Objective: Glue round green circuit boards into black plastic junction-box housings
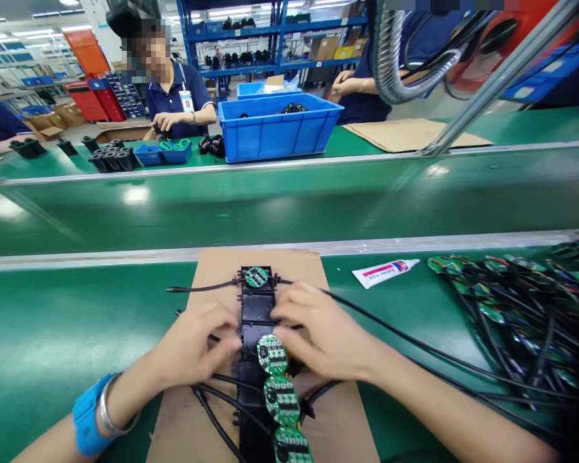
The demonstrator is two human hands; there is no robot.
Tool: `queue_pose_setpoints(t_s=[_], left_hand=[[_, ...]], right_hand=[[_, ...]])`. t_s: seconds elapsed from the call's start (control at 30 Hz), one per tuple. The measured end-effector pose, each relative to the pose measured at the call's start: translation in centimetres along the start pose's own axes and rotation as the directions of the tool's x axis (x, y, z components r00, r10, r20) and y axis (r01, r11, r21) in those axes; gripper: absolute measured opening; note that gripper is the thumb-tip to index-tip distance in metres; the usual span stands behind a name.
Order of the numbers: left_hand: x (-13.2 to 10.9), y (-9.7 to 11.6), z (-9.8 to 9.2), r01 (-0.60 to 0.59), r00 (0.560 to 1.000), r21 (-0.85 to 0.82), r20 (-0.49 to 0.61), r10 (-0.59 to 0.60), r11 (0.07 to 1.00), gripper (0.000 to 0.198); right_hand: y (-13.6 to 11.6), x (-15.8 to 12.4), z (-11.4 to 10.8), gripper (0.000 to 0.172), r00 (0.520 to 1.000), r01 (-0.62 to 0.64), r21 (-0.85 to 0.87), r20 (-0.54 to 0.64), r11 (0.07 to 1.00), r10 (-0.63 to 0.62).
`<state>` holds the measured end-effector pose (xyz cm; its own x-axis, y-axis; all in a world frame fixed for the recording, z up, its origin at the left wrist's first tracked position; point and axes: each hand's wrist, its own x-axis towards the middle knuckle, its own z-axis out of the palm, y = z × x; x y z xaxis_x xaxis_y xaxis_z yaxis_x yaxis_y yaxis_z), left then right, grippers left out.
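Note:
A long black plastic fixture (257, 308) with a row of square pockets lies on a brown cardboard sheet (212, 270). Round green circuit boards sit in it: one at the far end (257, 277), three nearer me (272, 354). Thin black cables (390, 334) run out from the boards on both sides. My left hand (193, 344) rests on the fixture's left side, fingers curled against it beside a board. My right hand (318, 328) lies on its right side, fingers bent over the edge of an empty pocket. What the fingertips pinch is hidden.
A white glue tube (385, 272) lies to the right of the cardboard. A heap of green boards with cables (521, 315) fills the right side. Beyond the green conveyor belt (289, 199) stand a blue bin (277, 125), black parts and people at work.

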<state>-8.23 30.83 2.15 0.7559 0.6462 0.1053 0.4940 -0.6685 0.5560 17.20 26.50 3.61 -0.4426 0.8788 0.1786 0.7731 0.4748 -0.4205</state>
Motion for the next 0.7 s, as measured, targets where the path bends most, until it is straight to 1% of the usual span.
queue_pose_setpoints(t_s=[0.07, 0.1, 0.17, 0.23, 0.27, 0.3, 0.33, 0.37, 0.4, 0.47, 0.57, 0.63, 0.7], left_hand=[[-0.9, 0.8, 0.2, 0.000, 0.990, -0.161, 0.141, 0.023, 0.987, 0.014], [-1.2, 1.0, 0.3, 0.022, 0.986, -0.200, 0.169, 0.013, 0.979, 0.012], [-1.4, 1.1, 0.4, 0.060, 0.989, -0.232, 0.149, -0.026, 0.971, 0.010], [-1.2, 0.8, 0.3, 0.086, 0.995, -0.212, 0.064, -0.074, 0.973, 0.012], [-0.9, 0.5, 0.2, 0.098, 0.995, -0.179, 0.000, -0.100, 0.979, 0.013], [-0.6, 0.2, 0.2, 0.114, 0.990, -0.130, -0.066, -0.123, 0.985, 0.014], [-0.3, -0.1, 0.3, 0.134, 0.983, -0.073, -0.120, -0.142, 0.988, 0.016], [0.1, -0.5, 0.4, 0.154, 0.976, -0.014, -0.155, -0.154, 0.988, 0.017], [0.4, -0.8, 0.6, 0.169, 0.973, 0.042, -0.168, -0.160, 0.985, 0.017], [0.8, -1.4, 1.2, 0.182, 0.975, 0.151, -0.158, -0.158, 0.972, 0.018], [1.0, -1.8, 1.7, 0.210, 0.970, 0.332, -0.189, -0.154, 0.920, 0.020], [0.8, -1.6, 1.5, 0.213, 0.970, 0.418, -0.197, -0.141, 0.883, 0.021], [0.3, -0.9, 1.1, 0.170, 0.979, 0.412, -0.177, -0.104, 0.895, 0.021]], right_hand=[[-1.8, -0.8, 0.2, 0.013, 0.996, 0.006, 0.136, 0.090, 0.991, -0.018], [-2.3, -1.1, 0.4, 0.013, 0.994, 0.006, 0.167, 0.108, 0.986, -0.024], [-2.4, -1.3, 0.6, 0.012, 0.993, 0.030, 0.215, 0.109, 0.976, -0.055], [-1.7, -1.3, 0.7, 0.006, 0.994, 0.053, 0.296, 0.079, 0.954, -0.080], [-1.1, -1.1, 0.7, 0.009, 0.997, 0.043, 0.327, 0.047, 0.944, -0.062], [-0.5, -1.0, 0.7, 0.017, 1.000, 0.011, 0.342, 0.011, 0.939, -0.015], [0.2, -0.8, 0.9, 0.023, 0.999, -0.029, 0.337, -0.021, 0.941, 0.038], [0.9, -0.6, 1.1, 0.024, 0.995, -0.065, 0.307, -0.049, 0.950, 0.084], [1.5, -0.4, 1.5, 0.020, 0.991, -0.089, 0.259, -0.073, 0.962, 0.112], [2.5, -0.2, 2.4, 0.014, 0.990, -0.087, 0.147, -0.099, 0.985, 0.102], [3.3, -0.3, 3.3, 0.020, 0.992, -0.053, 0.019, -0.117, 0.998, 0.055], [2.9, -0.7, 3.3, 0.024, 0.989, -0.067, -0.012, -0.133, 0.998, 0.064], [1.7, -1.4, 2.7, 0.024, 0.985, -0.071, 0.000, -0.157, 0.997, 0.070]])
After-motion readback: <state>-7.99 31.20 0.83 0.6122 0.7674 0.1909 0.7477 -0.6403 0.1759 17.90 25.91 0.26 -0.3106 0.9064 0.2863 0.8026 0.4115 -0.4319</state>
